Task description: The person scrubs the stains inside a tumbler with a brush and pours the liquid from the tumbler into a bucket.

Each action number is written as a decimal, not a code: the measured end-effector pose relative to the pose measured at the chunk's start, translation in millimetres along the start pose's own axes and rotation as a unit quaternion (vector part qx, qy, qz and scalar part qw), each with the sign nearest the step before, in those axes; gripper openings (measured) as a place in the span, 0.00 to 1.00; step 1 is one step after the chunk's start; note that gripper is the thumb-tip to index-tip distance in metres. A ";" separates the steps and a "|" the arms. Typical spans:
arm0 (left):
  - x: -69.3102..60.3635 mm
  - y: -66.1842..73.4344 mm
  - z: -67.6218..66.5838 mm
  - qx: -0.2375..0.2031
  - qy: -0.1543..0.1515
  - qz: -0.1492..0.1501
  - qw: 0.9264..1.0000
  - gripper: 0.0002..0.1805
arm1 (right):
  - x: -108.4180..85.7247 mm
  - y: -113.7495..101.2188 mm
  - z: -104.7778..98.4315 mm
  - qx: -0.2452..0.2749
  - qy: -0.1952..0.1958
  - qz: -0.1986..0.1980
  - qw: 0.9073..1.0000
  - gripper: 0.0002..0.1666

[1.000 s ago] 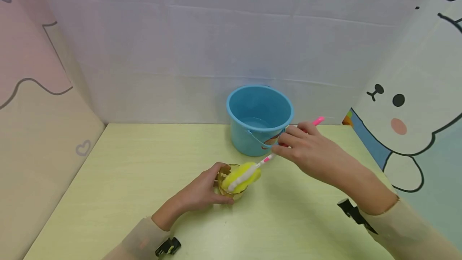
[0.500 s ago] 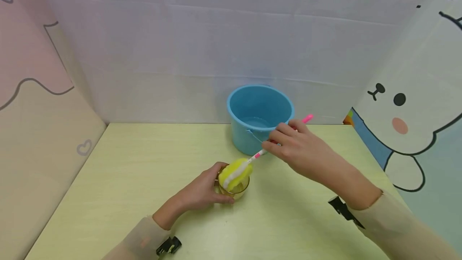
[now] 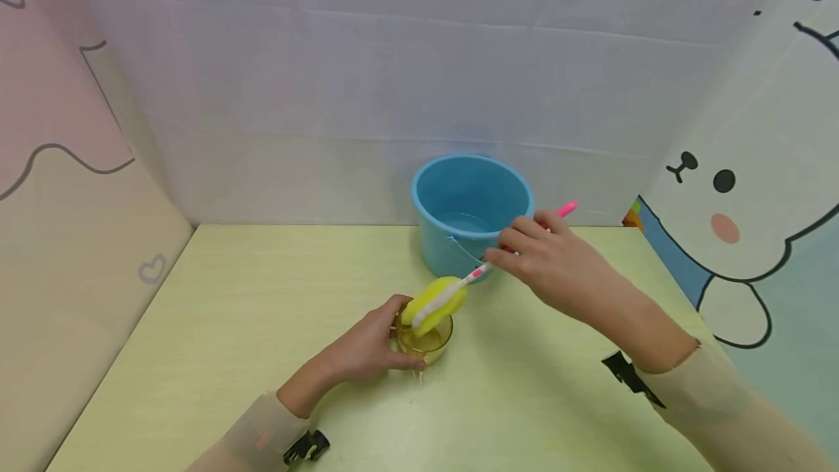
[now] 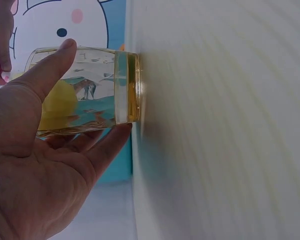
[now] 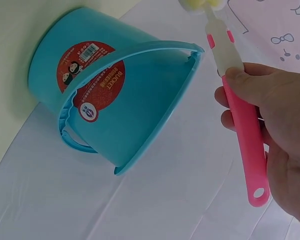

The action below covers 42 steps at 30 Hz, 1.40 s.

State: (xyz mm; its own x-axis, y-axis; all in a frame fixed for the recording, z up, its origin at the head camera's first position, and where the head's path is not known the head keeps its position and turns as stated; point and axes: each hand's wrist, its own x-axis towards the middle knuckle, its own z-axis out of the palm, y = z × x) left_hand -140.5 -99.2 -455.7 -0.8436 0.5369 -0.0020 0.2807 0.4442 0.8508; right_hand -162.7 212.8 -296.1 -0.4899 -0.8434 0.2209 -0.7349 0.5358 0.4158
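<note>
Left fingers (image 4: 107, 151) grip glass (image 4: 94, 92), right fingers (image 3: 514, 240) hold brush (image 5: 247, 135), sponge head (image 3: 438, 303) at glass mouth, perhaps partly inside; scrubbing seems under way, unfinished.

I'm counting my left hand (image 3: 373, 344) and my right hand (image 3: 557, 268), two total. Between them I'm tallying one glass (image 3: 434, 342) and one sponge-headed brush (image 3: 435, 304). Also logging one blue bucket (image 3: 452, 246), one table (image 3: 295, 268). I'm wearing two sleeves (image 3: 255, 432) and two black clips (image 3: 306, 447), one clip per sleeve. On the left-side wall (image 3: 85, 297) I'm marking one heart outline (image 3: 152, 269).
</note>
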 end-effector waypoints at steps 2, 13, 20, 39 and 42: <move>-0.1 -0.1 0.1 0.003 0.001 0.000 1.000 0.49 | -1.6 1.4 -0.8 0.003 -0.004 0.003 1.000 0.26; -1.1 1.3 0.0 0.003 0.000 -0.004 1.000 0.50 | -12.9 7.3 -11.0 0.010 -0.016 0.007 1.000 0.35; -0.9 1.8 -0.7 0.006 -0.001 -0.009 1.000 0.49 | -19.7 7.8 -23.2 -0.008 -0.028 -0.007 1.000 0.28; -0.2 2.3 -1.1 0.007 -0.001 0.000 1.000 0.47 | -11.8 -3.9 -20.8 0.013 0.003 -0.043 0.999 0.26; 0.0 2.0 -1.1 0.004 -0.003 0.003 1.000 0.47 | -8.0 -7.8 -17.3 0.013 0.000 -0.035 0.999 0.27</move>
State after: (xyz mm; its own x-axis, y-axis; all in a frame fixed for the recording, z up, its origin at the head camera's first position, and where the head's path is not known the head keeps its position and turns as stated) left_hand -140.5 -99.0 -453.4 -0.8387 0.5446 -0.0004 0.2893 0.4461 0.8469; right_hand -144.9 214.7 -285.8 -0.4366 -0.8789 0.1923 -0.7794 0.4762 0.4070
